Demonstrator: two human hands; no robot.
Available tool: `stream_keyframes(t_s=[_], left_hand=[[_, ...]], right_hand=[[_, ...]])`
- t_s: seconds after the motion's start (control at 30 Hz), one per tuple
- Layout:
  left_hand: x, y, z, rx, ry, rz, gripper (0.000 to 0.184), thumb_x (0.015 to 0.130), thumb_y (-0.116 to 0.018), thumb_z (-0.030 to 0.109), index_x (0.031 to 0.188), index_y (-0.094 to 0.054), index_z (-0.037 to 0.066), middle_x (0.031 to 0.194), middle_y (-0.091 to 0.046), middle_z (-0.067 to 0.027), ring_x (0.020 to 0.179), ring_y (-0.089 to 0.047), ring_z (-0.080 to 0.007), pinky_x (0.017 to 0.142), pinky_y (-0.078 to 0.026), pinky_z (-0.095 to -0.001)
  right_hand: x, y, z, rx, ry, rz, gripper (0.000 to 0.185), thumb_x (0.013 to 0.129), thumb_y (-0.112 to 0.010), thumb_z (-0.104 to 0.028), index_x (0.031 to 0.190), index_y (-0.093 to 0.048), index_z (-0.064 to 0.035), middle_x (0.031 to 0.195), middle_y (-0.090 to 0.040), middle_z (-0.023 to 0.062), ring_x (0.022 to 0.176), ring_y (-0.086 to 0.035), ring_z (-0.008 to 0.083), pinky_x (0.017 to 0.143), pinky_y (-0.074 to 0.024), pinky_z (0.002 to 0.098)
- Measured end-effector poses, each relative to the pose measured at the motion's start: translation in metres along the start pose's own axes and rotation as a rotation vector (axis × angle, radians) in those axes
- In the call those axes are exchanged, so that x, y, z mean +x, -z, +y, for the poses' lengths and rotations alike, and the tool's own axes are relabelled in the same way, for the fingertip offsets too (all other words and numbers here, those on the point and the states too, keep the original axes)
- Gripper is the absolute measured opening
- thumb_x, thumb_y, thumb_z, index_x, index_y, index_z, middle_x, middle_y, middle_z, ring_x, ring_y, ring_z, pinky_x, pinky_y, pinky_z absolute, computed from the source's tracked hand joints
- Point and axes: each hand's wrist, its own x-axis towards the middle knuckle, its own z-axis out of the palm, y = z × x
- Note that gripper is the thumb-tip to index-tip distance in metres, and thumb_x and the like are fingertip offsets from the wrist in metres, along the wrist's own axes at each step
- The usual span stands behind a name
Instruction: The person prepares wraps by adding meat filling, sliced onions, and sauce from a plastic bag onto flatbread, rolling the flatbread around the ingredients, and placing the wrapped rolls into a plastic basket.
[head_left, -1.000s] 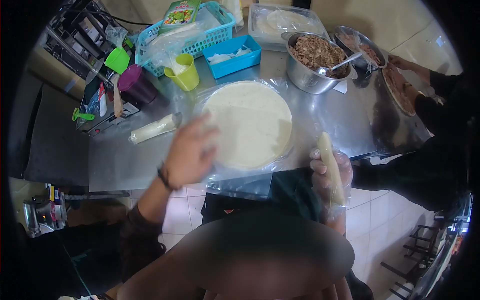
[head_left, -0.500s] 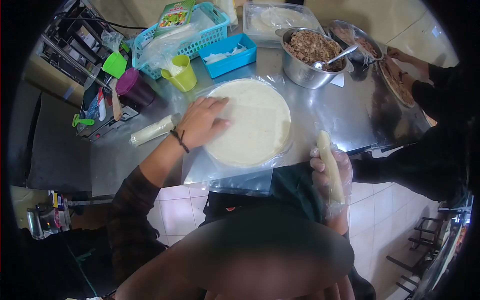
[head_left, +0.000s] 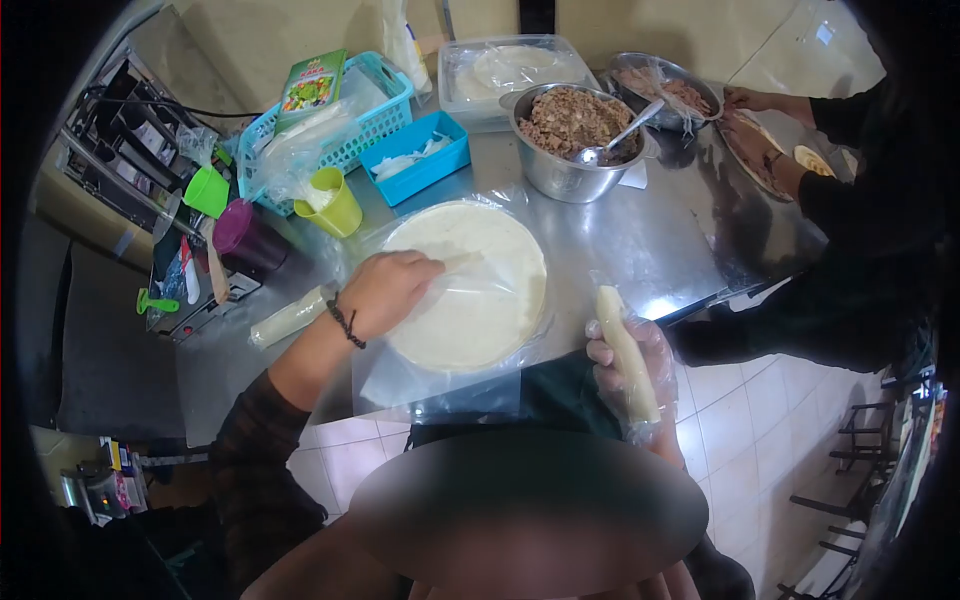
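Observation:
A round, flat sheet of pale dough (head_left: 490, 320) lies on clear plastic at the table's front. Over its left part is my left hand (head_left: 391, 290), bare, with a dark bracelet; its fingers are pinched together on a clear plastic sheet that wrinkles across the dough. In front of the table edge, my right hand (head_left: 634, 375), in a clear plastic glove, is wrapped round a pale dough roll (head_left: 627, 355), held nearly upright. Another roll (head_left: 288, 317), wrapped in plastic, rests on the table to the left of the dough.
A metal bowl (head_left: 570, 178) of brown filling with a spoon stands behind the dough. Near it are a blue tray (head_left: 420, 182), a green cup (head_left: 340, 214), a turquoise basket (head_left: 375, 130) and a lidded box (head_left: 465, 110). A co-worker's hands (head_left: 755, 99) are at the right.
My left hand has come down onto the dough, and its spread fingers have closed on the plastic. The view has shifted, while my right hand still holds the roll.

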Motion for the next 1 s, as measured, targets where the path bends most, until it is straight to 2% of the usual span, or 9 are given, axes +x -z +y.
stream_keyframes(t_s=[0.17, 0.23, 0.27, 0.3, 0.37, 0.63, 0.8, 0.97, 1.0], left_hand=[[-0.012, 0.061, 0.010, 0.098, 0.031, -0.022, 0.019, 0.080, -0.059, 0.006, 0.098, -0.062, 0.004, 0.086, -0.062, -0.0150, 0.081, -0.060, -0.0336, 0.070, -0.048, -0.0410], [-0.016, 0.100, 0.011, 0.348, -0.229, 0.449, 0.015, 0.078, -0.063, 0.001, 0.093, -0.060, 0.002, 0.085, -0.061, -0.0125, 0.081, -0.060, -0.0323, 0.072, -0.048, -0.0396], [-0.025, 0.118, -0.007, 0.434, -0.041, 0.504, 0.016, 0.075, -0.064, -0.005, 0.089, -0.061, 0.001, 0.083, -0.062, -0.0129, 0.079, -0.060, -0.0318, 0.071, -0.048, -0.0382], [-0.025, 0.163, 0.004, 0.263, 0.274, 0.229, 0.016, 0.088, -0.052, 0.005, 0.102, -0.057, -0.001, 0.096, -0.062, -0.0122, 0.096, -0.059, -0.0214, 0.081, -0.048, -0.0376], [-0.018, 0.182, -0.033, 0.083, 0.305, 0.391, 0.011, 0.086, -0.056, 0.008, 0.091, -0.055, -0.002, 0.091, -0.061, -0.0149, 0.087, -0.059, -0.0234, 0.077, -0.047, -0.0370], [0.008, 0.019, 0.037, 0.193, 0.123, -0.087, 0.023, 0.076, -0.067, 0.016, 0.075, -0.051, 0.000, 0.067, -0.056, -0.0143, 0.061, -0.052, -0.0250, 0.058, -0.042, -0.0389], [0.015, -0.033, 0.056, -0.174, 0.275, -0.081, 0.034, 0.070, -0.074, 0.020, 0.067, -0.046, 0.000, 0.054, -0.048, -0.0153, 0.048, -0.046, -0.0280, 0.048, -0.037, -0.0383], [0.022, -0.035, 0.068, -0.439, 0.190, 0.019, 0.015, 0.082, -0.062, 0.014, 0.084, -0.054, 0.002, 0.067, -0.059, -0.0175, 0.062, -0.060, -0.0327, 0.055, -0.045, -0.0389], [0.026, -0.033, 0.072, -0.494, 0.246, 0.004, 0.012, 0.081, -0.060, 0.010, 0.088, -0.056, 0.002, 0.065, -0.059, -0.0153, 0.057, -0.058, -0.0261, 0.054, -0.045, -0.0353]], right_hand=[[0.002, 0.030, -0.002, 0.189, -0.226, -0.063, 0.042, 0.083, -0.056, -0.020, 0.119, -0.043, -0.0023, 0.091, -0.052, 0.0131, 0.068, -0.055, 0.0182, 0.048, -0.0511, 0.0263], [-0.001, 0.027, -0.002, 0.170, -0.217, -0.079, 0.046, 0.083, -0.057, -0.022, 0.123, -0.041, -0.0040, 0.091, -0.053, 0.0119, 0.067, -0.056, 0.0178, 0.049, -0.0514, 0.0276], [-0.001, 0.021, 0.001, 0.153, -0.166, -0.081, 0.048, 0.083, -0.057, -0.022, 0.125, -0.039, -0.0056, 0.092, -0.053, 0.0118, 0.066, -0.056, 0.0176, 0.049, -0.0510, 0.0279], [-0.007, 0.010, -0.001, 0.071, -0.075, -0.055, 0.052, 0.083, -0.057, -0.022, 0.129, -0.036, -0.0078, 0.093, -0.053, 0.0112, 0.066, -0.056, 0.0172, 0.049, -0.0508, 0.0273], [-0.012, -0.001, -0.001, -0.031, 0.045, -0.012, 0.059, 0.082, -0.058, -0.021, 0.134, -0.031, -0.0117, 0.093, -0.053, 0.0108, 0.067, -0.056, 0.0165, 0.047, -0.0502, 0.0266], [-0.007, 0.012, 0.003, -0.040, 0.101, -0.118, 0.067, 0.080, -0.057, -0.020, 0.138, -0.025, -0.0147, 0.092, -0.051, 0.0120, 0.065, -0.057, 0.0175, 0.044, -0.0502, 0.0271], [-0.037, 0.006, -0.006, -0.069, -0.073, -0.099, 0.063, 0.082, -0.061, -0.017, 0.135, -0.028, -0.0222, 0.096, -0.052, 0.0138, 0.068, -0.058, 0.0198, 0.044, -0.0510, 0.0286], [-0.038, -0.017, -0.002, -0.108, -0.237, -0.166, 0.064, 0.078, -0.062, -0.010, 0.134, -0.031, -0.0122, 0.094, -0.053, 0.0185, 0.060, -0.057, 0.0225, 0.038, -0.0489, 0.0262], [-0.032, -0.022, -0.001, -0.150, -0.254, -0.193, 0.062, 0.078, -0.062, -0.008, 0.133, -0.033, -0.0088, 0.093, -0.053, 0.0192, 0.057, -0.057, 0.0229, 0.038, -0.0491, 0.0259]])
